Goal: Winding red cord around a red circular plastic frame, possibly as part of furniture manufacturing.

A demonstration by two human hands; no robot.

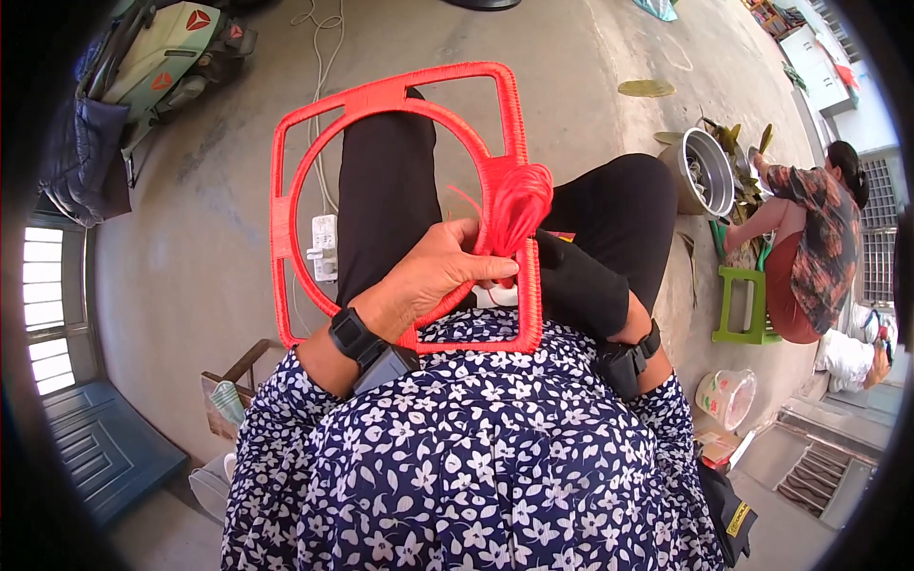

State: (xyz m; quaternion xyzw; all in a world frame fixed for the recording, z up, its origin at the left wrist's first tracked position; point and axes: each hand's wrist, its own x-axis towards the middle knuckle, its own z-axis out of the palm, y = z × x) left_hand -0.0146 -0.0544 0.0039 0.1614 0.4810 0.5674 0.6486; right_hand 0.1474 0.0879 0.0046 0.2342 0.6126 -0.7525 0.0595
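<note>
A square red frame (281, 227) with a ring inside it, wrapped closely in red cord, rests tilted over my lap. My left hand (428, 271) is bare and closed at the frame's right side, its thumb pressed across the lower end of a looped bundle of red cord (522, 205). A loose strand sticks out left of the bundle. My right hand (579, 285), in a black glove, is against the frame's right edge; its fingertips are hidden behind the frame and bundle. Something white (495, 296) shows below my left thumb.
To the right, another person (809, 228) sits by a green stool (741, 305), a metal pot (706, 171) and long leaves (733, 143). A white bucket (726, 398) stands nearer. At left are a power strip (325, 247) with its cord and a parked scooter (162, 71).
</note>
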